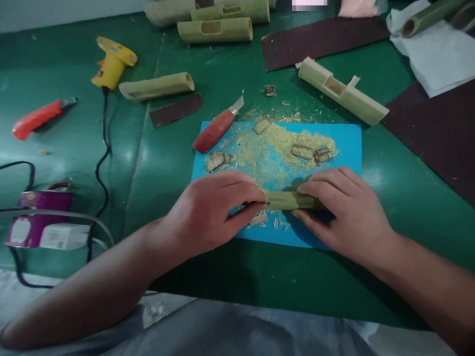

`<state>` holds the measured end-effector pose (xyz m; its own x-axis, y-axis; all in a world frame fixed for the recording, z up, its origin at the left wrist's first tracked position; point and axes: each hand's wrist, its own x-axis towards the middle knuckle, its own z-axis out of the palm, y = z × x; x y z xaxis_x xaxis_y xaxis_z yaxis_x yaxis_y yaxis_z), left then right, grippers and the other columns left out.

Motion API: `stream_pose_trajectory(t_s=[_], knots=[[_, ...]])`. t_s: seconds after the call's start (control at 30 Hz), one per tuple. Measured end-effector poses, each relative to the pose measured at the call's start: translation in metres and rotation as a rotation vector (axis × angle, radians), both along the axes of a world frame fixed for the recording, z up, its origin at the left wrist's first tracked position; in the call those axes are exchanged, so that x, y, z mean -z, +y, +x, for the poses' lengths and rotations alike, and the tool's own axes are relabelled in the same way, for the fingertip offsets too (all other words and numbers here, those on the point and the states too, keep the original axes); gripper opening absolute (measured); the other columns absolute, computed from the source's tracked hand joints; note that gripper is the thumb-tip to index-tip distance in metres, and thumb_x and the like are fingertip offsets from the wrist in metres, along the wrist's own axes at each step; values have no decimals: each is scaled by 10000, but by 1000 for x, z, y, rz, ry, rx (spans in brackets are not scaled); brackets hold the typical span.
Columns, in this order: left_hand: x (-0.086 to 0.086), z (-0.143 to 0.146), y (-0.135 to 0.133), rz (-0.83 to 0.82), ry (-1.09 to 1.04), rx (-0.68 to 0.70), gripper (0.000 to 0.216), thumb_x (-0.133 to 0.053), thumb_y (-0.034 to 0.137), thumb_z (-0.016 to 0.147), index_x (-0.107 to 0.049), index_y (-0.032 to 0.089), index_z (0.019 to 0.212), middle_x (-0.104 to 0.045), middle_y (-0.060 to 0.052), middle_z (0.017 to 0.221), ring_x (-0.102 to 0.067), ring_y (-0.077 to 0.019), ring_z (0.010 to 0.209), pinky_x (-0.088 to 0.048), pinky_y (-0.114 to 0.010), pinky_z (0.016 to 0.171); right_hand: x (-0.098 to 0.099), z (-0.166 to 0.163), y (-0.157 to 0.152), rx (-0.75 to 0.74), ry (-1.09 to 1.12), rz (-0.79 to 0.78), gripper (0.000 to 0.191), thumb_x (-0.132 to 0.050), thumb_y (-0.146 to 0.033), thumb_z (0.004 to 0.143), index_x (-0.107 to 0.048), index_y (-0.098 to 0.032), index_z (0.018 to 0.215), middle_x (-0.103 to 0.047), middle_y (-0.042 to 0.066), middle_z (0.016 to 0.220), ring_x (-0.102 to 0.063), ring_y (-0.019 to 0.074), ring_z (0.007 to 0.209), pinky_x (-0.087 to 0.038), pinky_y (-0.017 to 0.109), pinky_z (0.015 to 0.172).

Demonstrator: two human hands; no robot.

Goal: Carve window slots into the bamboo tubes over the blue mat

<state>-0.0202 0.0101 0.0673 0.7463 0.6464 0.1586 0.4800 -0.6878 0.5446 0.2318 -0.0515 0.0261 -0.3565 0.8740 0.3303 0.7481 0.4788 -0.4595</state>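
A pale green bamboo tube (287, 200) lies crosswise over the blue sheet (351, 143). My right hand (345, 212) is closed around its right part, thumb on the near side and fingers on the far side. At the tube's left end, my left hand (218, 207) pinches with thumb and fingertips. A tiny dark bit shows between those fingertips, too small to name. Yellowish bamboo dust (274, 143) and worn folded sandpaper pieces (302, 151) cover the sheet beyond my hands. A red-handled knife (217, 131) rests at the sheet's upper left corner, its blade pointing away.
Notched bamboo tubes (343, 91) lie to the right and at the back. To the left are a yellow glue gun (115, 62), a red cutter (40, 117) and a purple box (42, 217) among cables. Dark sandpaper sheets (319, 40) lie behind and right.
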Motion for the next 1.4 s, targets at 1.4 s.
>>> stream_pose_trajectory(t_s=[1.4], knots=[[-11,13,-8,336,311,147,367,-419,104,1052,-651,174,776,-669,-45,832,-613,-170,780,-535,-310,732,1,-5,1,-37,38,-14,119,-666,-304,966,-641,-193,1001,-715,99,998,-599,251,869,-451,402,738]])
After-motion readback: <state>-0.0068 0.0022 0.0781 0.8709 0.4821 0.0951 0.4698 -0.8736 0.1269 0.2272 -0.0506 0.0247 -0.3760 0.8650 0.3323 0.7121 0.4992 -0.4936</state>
